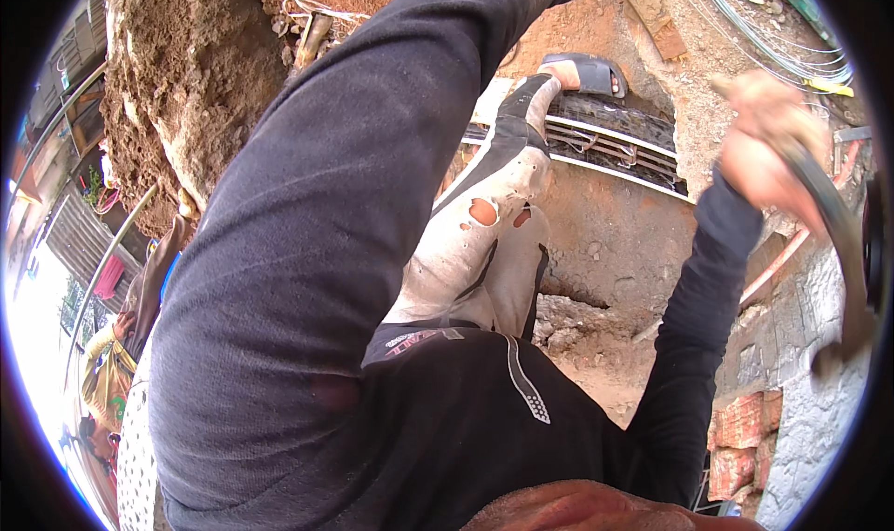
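My right hand point(775, 149) is raised at the right, its fingers wrapped round the handle of what looks like a hammer point(851, 252). Motion smears both hand and tool; the dark handle looks curved and its head hangs toward the lower right. My left arm, in a dark sleeve point(317, 205), stretches up across the picture, and its hand lies beyond the upper edge. Under that arm's far end, a wooden plank point(650, 14) leans on the reddish earth. My foot, in a grey sandal point(596, 75), stands beside a trench with steel bars point(610, 151) between pale edges.
A large earth bank point(177, 94) rises at the left. Coiled wires point(792, 42) lie at the upper right. Red bricks point(742, 443) and a rough grey surface point(819, 438) are close by on the lower right. Another person in yellowish clothes point(110, 382) is at the far left.
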`<state>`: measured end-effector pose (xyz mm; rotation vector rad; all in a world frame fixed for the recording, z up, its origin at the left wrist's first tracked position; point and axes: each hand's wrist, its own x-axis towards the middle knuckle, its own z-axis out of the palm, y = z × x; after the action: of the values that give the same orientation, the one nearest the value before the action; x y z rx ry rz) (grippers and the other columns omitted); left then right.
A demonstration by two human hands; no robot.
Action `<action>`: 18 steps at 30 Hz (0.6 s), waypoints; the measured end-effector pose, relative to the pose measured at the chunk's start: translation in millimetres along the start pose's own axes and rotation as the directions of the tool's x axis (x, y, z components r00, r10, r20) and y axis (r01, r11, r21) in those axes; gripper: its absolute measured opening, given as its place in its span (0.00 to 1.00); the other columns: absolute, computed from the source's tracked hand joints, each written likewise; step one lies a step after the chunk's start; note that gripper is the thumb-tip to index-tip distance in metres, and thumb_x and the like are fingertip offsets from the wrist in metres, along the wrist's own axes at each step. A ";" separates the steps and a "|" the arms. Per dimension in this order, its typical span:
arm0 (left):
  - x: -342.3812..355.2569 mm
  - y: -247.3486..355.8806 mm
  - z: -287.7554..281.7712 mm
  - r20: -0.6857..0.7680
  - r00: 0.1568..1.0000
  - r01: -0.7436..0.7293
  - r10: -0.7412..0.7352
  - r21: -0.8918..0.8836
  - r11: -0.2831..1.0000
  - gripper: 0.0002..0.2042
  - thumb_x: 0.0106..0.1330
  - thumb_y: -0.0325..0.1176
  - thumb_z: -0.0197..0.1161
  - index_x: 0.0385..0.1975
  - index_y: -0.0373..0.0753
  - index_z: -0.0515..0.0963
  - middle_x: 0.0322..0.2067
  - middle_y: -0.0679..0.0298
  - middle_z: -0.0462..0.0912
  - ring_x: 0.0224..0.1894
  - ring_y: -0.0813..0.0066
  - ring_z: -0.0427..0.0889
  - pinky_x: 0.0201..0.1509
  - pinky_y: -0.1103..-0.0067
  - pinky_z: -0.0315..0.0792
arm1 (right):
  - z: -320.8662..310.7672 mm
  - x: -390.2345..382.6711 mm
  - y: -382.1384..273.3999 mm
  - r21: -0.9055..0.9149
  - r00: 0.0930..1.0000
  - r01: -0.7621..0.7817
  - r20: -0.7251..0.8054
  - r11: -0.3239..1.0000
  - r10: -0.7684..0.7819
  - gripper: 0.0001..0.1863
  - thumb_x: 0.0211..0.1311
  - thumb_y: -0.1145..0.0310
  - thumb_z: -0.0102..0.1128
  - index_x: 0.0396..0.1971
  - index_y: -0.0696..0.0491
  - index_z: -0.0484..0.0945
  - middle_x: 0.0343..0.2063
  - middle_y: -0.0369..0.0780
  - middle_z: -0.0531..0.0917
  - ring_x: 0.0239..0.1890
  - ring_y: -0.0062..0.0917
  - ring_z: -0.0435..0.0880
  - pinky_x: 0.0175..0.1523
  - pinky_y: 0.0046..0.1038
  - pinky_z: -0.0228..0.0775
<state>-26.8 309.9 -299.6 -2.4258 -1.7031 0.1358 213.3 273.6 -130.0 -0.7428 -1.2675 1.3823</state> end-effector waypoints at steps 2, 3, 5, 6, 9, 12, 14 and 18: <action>7.7 4.8 0.6 -0.058 0.998 -0.001 0.002 0.023 1.000 0.08 0.67 0.37 0.51 0.39 0.47 0.77 0.35 0.63 0.79 0.42 0.67 0.76 0.48 0.65 0.63 | -48.9 -29.0 55.2 -0.596 0.987 -0.080 0.065 0.799 0.148 0.36 0.66 0.34 0.47 0.20 0.56 0.74 0.15 0.42 0.68 0.18 0.31 0.70 0.26 0.35 0.64; 21.1 9.9 -1.9 -0.073 0.997 -0.004 0.004 0.005 1.000 0.08 0.67 0.37 0.51 0.38 0.47 0.77 0.34 0.63 0.79 0.41 0.66 0.76 0.48 0.65 0.63 | -93.4 -48.8 85.8 -0.906 0.926 0.027 0.182 0.423 0.330 0.30 0.73 0.45 0.48 0.20 0.55 0.76 0.15 0.45 0.68 0.18 0.31 0.71 0.27 0.36 0.65; 15.7 10.0 4.5 -0.029 1.000 0.002 -0.002 -0.001 1.000 0.08 0.67 0.37 0.51 0.37 0.46 0.77 0.33 0.63 0.78 0.41 0.66 0.76 0.49 0.64 0.63 | -81.7 -47.7 71.2 -0.779 0.895 -0.292 -0.018 0.554 0.446 0.29 0.73 0.43 0.48 0.21 0.52 0.76 0.13 0.40 0.71 0.18 0.28 0.72 0.24 0.31 0.63; 13.3 9.9 5.9 -0.079 0.997 0.011 -0.005 0.070 0.997 0.08 0.68 0.37 0.50 0.36 0.46 0.77 0.32 0.63 0.78 0.41 0.66 0.76 0.49 0.64 0.63 | -85.0 -44.5 61.7 -0.662 0.846 -0.445 -0.089 0.603 0.526 0.29 0.72 0.41 0.48 0.23 0.52 0.77 0.14 0.38 0.72 0.18 0.28 0.72 0.24 0.30 0.63; 1.5 3.9 7.8 -0.059 0.998 -0.023 0.026 0.045 0.999 0.08 0.67 0.37 0.50 0.36 0.46 0.77 0.33 0.63 0.78 0.41 0.66 0.76 0.49 0.64 0.63 | -48.1 -16.8 8.8 -0.325 0.923 -0.375 -0.043 0.868 0.383 0.36 0.69 0.30 0.41 0.32 0.53 0.75 0.17 0.35 0.73 0.16 0.25 0.70 0.21 0.25 0.64; 4.7 6.0 6.6 -0.025 1.000 -0.008 0.007 -0.013 1.000 0.09 0.68 0.37 0.49 0.37 0.46 0.77 0.33 0.63 0.78 0.41 0.66 0.76 0.48 0.63 0.62 | -15.8 24.2 -16.9 -0.010 0.982 0.032 0.188 0.999 -0.029 0.41 0.65 0.25 0.36 0.35 0.54 0.73 0.18 0.35 0.71 0.18 0.25 0.70 0.21 0.26 0.66; 6.3 7.4 7.4 -0.049 0.999 -0.009 0.009 -0.004 1.000 0.09 0.68 0.37 0.49 0.37 0.46 0.77 0.33 0.63 0.78 0.42 0.66 0.76 0.49 0.63 0.62 | 7.8 25.1 -13.6 0.097 0.985 0.138 0.095 0.986 -0.147 0.42 0.65 0.24 0.34 0.30 0.54 0.74 0.17 0.35 0.71 0.19 0.26 0.72 0.21 0.27 0.67; 16.1 13.8 0.8 -0.051 0.999 -0.004 0.006 0.041 0.999 0.09 0.67 0.37 0.50 0.38 0.46 0.77 0.33 0.63 0.77 0.41 0.66 0.75 0.48 0.64 0.61 | -100.7 -59.7 71.0 -0.897 0.933 -0.189 -0.037 0.399 0.359 0.23 0.75 0.52 0.48 0.29 0.55 0.81 0.13 0.38 0.73 0.22 0.31 0.77 0.30 0.34 0.71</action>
<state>-8.7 320.5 -302.7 -2.3837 -1.6570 0.1075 300.6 255.1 -233.9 -1.6693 -2.1280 0.9164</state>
